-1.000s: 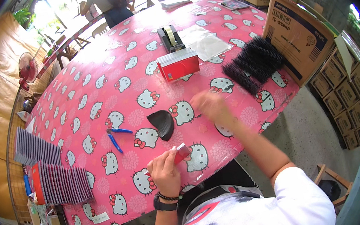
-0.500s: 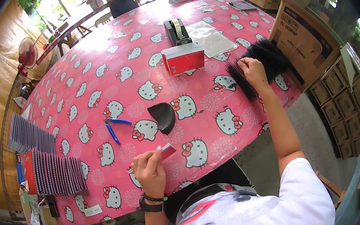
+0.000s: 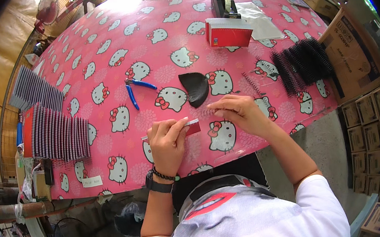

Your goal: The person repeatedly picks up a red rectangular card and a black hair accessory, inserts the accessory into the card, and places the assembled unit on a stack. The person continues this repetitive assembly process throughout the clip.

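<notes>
My left hand (image 3: 168, 140) is closed on a small red-covered notepad (image 3: 193, 128), holding it upright near the table's front edge. To its right, my right hand (image 3: 242, 112) pinches a thin dark spiral coil (image 3: 205, 112), which reaches toward the notepad's upper edge; whether the two touch is hard to see. Just beyond my hands lies a black half-round piece (image 3: 195, 90). Blue-handled cutters (image 3: 132, 96) rest farther left with their handles spread. A loose coil (image 3: 251, 84) lies right of the black piece, near a heap of black coils (image 3: 302, 66).
Stacks of spiral-bound notepads (image 3: 58, 133) stand at the left edge. Farther back are a stack of red notepads (image 3: 228, 33), a tape dispenser (image 3: 224, 7) and a white sheet (image 3: 258, 21). A cardboard box (image 3: 349, 56) borders the table's right side.
My right hand has come from the coil heap to beside the notepad, bringing a coil. One loose coil now lies apart from the heap. The view has shifted; my left hand keeps the notepad.
</notes>
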`<state>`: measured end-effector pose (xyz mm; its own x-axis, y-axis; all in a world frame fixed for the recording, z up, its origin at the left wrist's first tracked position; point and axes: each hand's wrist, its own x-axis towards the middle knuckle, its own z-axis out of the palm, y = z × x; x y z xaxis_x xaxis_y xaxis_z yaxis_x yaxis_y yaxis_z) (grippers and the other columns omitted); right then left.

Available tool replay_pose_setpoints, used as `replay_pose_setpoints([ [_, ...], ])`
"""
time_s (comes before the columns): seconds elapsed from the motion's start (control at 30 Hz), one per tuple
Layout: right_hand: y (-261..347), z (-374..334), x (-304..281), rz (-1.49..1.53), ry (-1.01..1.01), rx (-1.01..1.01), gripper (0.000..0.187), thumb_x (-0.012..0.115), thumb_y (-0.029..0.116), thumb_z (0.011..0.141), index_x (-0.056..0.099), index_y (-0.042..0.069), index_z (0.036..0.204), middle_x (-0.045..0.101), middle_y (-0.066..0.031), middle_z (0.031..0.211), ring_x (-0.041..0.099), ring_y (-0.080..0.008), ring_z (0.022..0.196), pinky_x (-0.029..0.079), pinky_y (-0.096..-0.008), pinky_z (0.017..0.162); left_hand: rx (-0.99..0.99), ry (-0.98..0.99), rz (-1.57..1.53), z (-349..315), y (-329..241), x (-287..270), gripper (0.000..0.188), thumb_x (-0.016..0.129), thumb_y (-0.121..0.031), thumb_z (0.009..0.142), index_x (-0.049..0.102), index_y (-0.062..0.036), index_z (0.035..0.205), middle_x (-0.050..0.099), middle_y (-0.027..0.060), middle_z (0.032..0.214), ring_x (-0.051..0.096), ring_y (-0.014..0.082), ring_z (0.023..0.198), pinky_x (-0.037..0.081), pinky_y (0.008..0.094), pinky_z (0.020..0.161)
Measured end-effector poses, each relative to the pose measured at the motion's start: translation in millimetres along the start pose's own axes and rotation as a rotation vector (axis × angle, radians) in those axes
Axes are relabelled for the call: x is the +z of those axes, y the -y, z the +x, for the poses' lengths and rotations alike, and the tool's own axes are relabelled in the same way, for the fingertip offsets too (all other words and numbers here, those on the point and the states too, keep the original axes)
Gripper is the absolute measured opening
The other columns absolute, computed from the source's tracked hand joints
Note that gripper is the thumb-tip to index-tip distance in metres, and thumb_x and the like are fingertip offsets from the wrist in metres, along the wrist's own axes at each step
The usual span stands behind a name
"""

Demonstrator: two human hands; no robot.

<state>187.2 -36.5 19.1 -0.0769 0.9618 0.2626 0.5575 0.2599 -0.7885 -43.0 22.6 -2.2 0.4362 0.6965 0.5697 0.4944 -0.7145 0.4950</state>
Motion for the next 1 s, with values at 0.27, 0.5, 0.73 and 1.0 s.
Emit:
replay_pose_setpoints([
  [0.27, 0.6, 7.6, 18.9, 0.178, 0.046, 0.009, 0.02, 0.063, -0.003, 0.081, 0.067, 0.005, 0.1, 0.065, -0.0095, 0.092, 0.063, -0.0223, 0.082, 0.051, -0.0318, 0.072, 0.024, 0.013, -0.006, -0.7, 0.2, -2.9, 0.018, 0.073, -0.011, 0.075, 0.072, -0.0128, 0.093, 0.061, 0.0001, 0.082, 0.055, 0.0195, 0.081, 0.039, 0.0339, 0.072],
  [0.5, 0.9, 11.2, 14.1, 0.107, 0.056, -0.058, 0.023, 0.065, -0.004, 0.077, 0.066, 0.005, 0.098, 0.065, -0.0078, 0.095, 0.059, -0.0246, 0.094, 0.049, -0.0341, 0.08, 0.03, 0.007, -0.006, -2.1, -0.4, -1.7, 0.018, 0.073, -0.011, 0.074, 0.072, -0.0131, 0.091, 0.062, -0.0001, 0.083, 0.055, 0.0195, 0.081, 0.039, 0.0341, 0.072],
  [0.73, -4.4, 14.5, 15.5, 0.036, 0.088, -0.224, 0.02, 0.064, 0.0, 0.081, 0.066, 0.004, 0.101, 0.065, -0.0067, 0.088, 0.06, -0.0184, 0.085, 0.049, -0.0305, 0.074, 0.04, 0.012, -0.017, -2.0, -1.0, -3.9, 0.02, 0.073, -0.008, 0.073, 0.072, -0.0126, 0.092, 0.061, 0.0005, 0.082, 0.055, 0.0197, 0.08, 0.039, 0.0333, 0.072],
  [1.0, 16.2, 10.9, 11.0, 0.277, 0.207, 0.142, 0.027, 0.059, 0.009, 0.089, 0.057, 0.002, 0.116, 0.063, -0.013, 0.085, 0.065, -0.019, 0.073, 0.05, -0.0298, 0.064, 0.031, 0.073, 0.031, 4.5, -24.6, -3.3, 0.022, 0.07, -0.019, 0.078, 0.067, -0.0132, 0.1, 0.061, 0.0011, 0.089, 0.054, 0.0209, 0.087, 0.035, 0.0352, 0.08],
])
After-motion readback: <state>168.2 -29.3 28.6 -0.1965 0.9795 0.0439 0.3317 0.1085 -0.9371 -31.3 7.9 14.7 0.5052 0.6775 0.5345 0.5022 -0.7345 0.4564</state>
